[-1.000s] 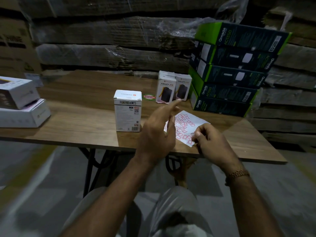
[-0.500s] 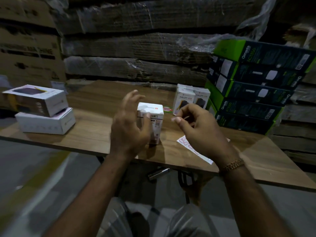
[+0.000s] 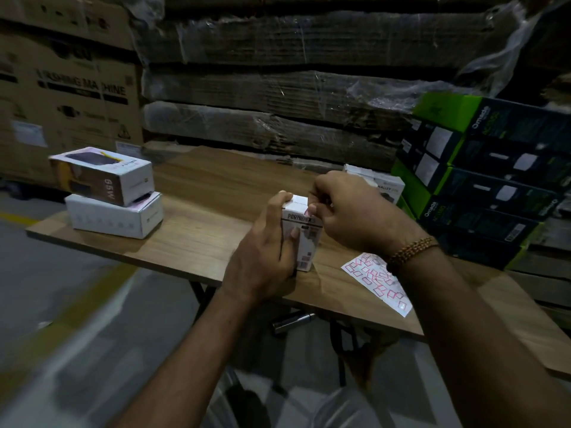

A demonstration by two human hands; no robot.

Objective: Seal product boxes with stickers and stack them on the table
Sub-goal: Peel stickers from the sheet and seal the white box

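A small white product box [image 3: 304,239] stands upright on the wooden table [image 3: 204,230], near its front edge. My left hand [image 3: 265,251] grips the box from the left side, thumb on its front face. My right hand [image 3: 349,211] is curled over the box's top right edge, fingertips pinching a small sticker against the lid seam; the sticker itself is mostly hidden. A white sticker sheet [image 3: 378,281] with red-outlined stickers lies flat on the table under my right wrist.
Two white boxes are stacked at the table's left end [image 3: 111,196]. Two small white boxes [image 3: 386,186] stand behind my right hand. A tall stack of green and black boxes [image 3: 482,180] fills the right. Wrapped cardboard bundles [image 3: 278,88] rise behind the table.
My left hand has closed around the white box. My right hand left the sticker sheet, carried a sticker over, and now presses it at the box's top edge. The view shifted left.
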